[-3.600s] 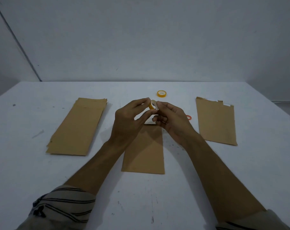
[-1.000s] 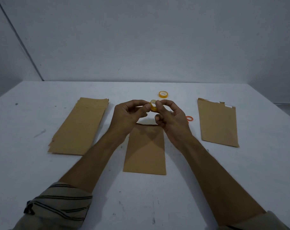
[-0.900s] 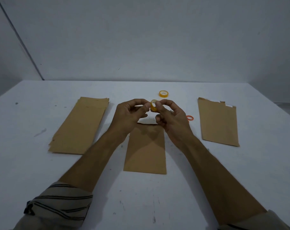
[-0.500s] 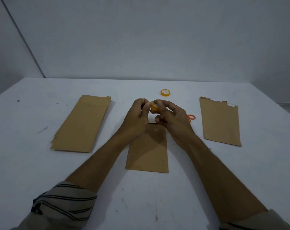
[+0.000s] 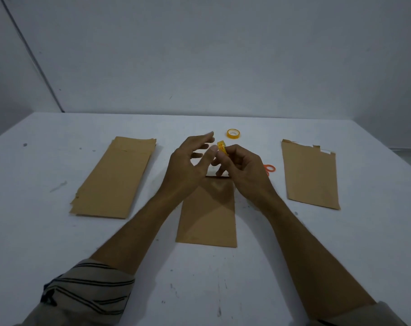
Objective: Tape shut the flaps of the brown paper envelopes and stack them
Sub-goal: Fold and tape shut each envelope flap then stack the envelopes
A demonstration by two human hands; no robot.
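A brown envelope [image 5: 208, 217] lies flat on the white table [image 5: 58, 243] in front of me, its top edge under my hands. Above that edge my right hand [image 5: 243, 170] pinches a small yellow tape roll [image 5: 222, 147] between thumb and fingers. My left hand [image 5: 188, 163] is just left of the roll with fingers spread and fairly straight; its thumb tip touches the roll's side. A stack of several brown envelopes [image 5: 115, 177] lies at the left. One more envelope [image 5: 310, 177], with a pale strip at its top corner, lies at the right.
A second yellow tape roll [image 5: 233, 133] lies flat behind my hands. An orange ring-shaped thing [image 5: 271, 167] shows on the table beside my right hand, partly hidden by it. A grey wall closes off the table's far edge.
My left hand's fingers have uncurled and spread away from the tape roll; only the thumb stays against it. My right hand still holds the roll, slightly tilted.
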